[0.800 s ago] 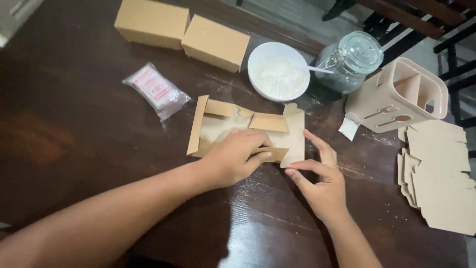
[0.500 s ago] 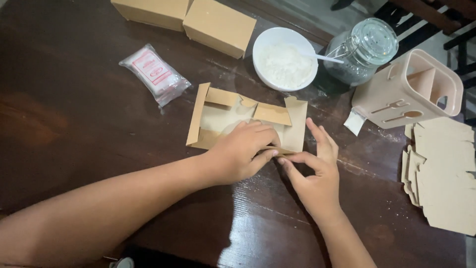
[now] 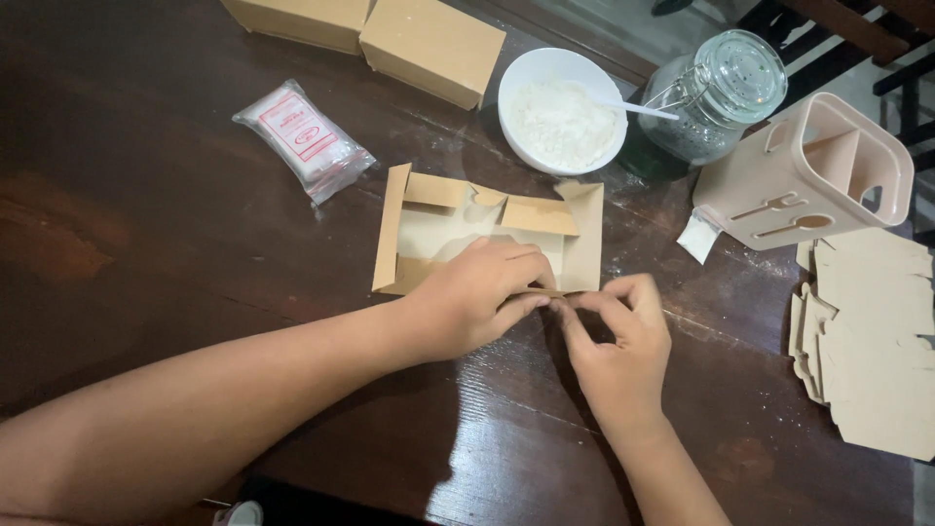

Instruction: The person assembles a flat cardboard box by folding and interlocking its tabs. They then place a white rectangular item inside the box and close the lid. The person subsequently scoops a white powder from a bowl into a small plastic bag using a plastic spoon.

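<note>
Flat kraft box blank (image 3: 487, 229): mid tabletop (image 3: 146, 195), near the white bowl (image 3: 562, 109). Your left hand (image 3: 477, 292) presses its near flap, grip narrow; your right hand (image 3: 618, 341) pinches that flap's right end. Crease squarely along the scored line.

Flat carton (image 3: 487, 229) mid-table, bowl (image 3: 563, 112) behind it, packet (image 3: 304, 141) left, perhaps cardboard blanks (image 3: 872, 341) stacked right.
</note>
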